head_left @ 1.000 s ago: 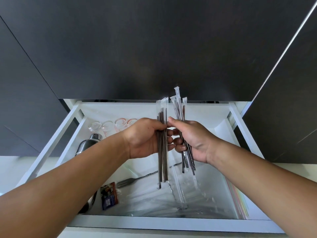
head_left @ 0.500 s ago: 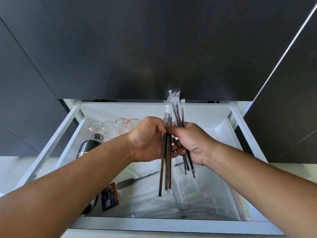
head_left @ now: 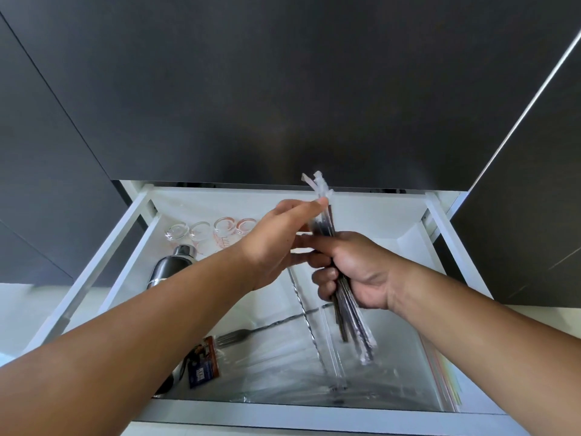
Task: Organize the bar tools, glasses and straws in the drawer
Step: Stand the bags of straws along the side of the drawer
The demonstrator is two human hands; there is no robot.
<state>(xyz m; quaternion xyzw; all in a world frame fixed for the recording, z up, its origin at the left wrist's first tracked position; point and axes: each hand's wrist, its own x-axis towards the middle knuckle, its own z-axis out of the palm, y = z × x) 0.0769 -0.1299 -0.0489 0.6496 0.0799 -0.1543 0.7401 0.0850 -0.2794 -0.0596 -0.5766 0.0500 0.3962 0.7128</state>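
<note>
Above the open white drawer (head_left: 103, 272), my right hand (head_left: 355, 272) grips a single bundle of dark straws in clear wrappers (head_left: 355, 322), held nearly upright. My left hand (head_left: 276, 243) pinches the wrapper tops of that bundle near its upper end. Several small glasses (head_left: 201, 231) stand in a row at the drawer's back left. A steel cocktail shaker (head_left: 171, 265) lies just in front of them. A long bar fork (head_left: 239, 335) and a twisted bar spoon (head_left: 306, 313) lie on the drawer floor, partly hidden by my arms.
Clear plastic bags (head_left: 283, 379) cover the drawer's front floor. A small printed packet (head_left: 202, 363) lies at the front left. Coloured straws in a bag (head_left: 446, 379) line the right side. A white insert (head_left: 412, 243) sits back right. Dark cabinet fronts (head_left: 283, 89) rise behind.
The two straw bundles have been merged into one in my right hand. My left hand let go of its bundle's middle and moved up to pinch the tops.
</note>
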